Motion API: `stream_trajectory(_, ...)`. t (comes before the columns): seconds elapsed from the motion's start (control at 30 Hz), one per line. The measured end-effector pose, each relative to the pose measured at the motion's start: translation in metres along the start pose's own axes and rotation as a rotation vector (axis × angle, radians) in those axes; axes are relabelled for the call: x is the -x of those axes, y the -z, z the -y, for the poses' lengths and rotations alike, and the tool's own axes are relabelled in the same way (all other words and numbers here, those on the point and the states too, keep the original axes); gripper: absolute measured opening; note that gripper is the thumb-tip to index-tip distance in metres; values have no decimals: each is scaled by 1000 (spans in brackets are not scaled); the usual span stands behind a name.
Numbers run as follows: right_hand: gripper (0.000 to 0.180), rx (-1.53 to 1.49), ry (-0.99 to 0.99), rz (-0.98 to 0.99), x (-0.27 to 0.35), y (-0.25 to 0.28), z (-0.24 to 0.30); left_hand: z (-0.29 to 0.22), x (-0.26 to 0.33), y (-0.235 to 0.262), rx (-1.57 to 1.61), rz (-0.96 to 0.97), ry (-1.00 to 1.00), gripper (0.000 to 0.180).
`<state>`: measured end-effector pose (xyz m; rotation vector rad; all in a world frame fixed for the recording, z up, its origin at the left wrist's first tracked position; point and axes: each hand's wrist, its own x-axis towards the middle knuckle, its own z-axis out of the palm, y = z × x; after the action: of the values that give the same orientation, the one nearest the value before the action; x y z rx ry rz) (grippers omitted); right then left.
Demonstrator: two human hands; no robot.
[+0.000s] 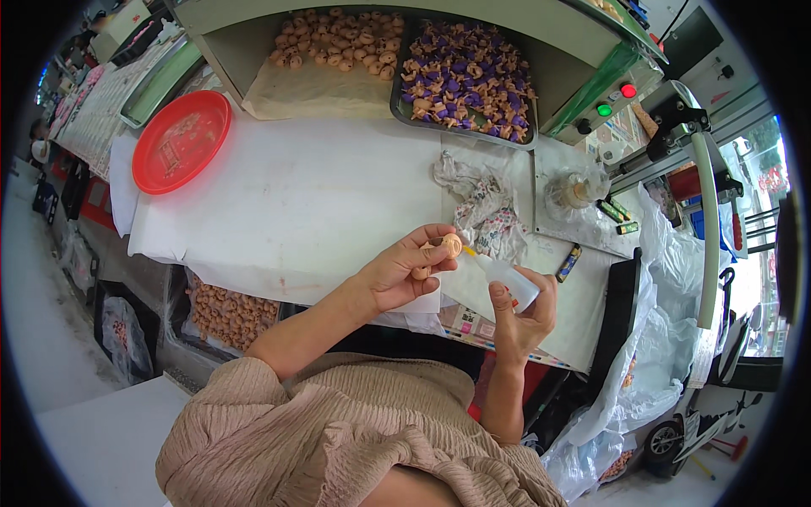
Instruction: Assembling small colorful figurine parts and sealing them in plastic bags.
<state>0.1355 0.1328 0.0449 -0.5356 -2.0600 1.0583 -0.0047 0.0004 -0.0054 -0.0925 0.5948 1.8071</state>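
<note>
My left hand (395, 277) pinches a small flesh-coloured doll head (453, 246) between thumb and fingers, over the front part of the white-covered table. Another flesh-coloured piece (421, 272) shows within the curled fingers; its exact shape is partly hidden. Wrapped by my right hand (525, 317) is a white squeeze bottle (512, 283), tilted so that its yellow nozzle (470, 251) points at the doll head. Nozzle tip and head are very close; whether they touch I cannot tell.
A dark tray (460, 135) of purple-and-flesh doll bodies and a pile of doll heads (338, 38) lie at the back. A red round plate (182, 144) rests far left. Right of my hands are a crumpled cloth (486, 203), a small cylinder (569, 264) and plastic sheeting (659, 321).
</note>
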Motion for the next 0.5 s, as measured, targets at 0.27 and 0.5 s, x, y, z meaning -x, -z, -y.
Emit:
stream_trajectory(0.27, 34, 63, 45, -26, 6, 9, -3, 2, -2, 3, 36, 38, -1, 34)
stream_trajectory(0.5, 34, 52, 51, -62, 8, 12, -4, 8, -6, 8, 19, 99, -40, 35)
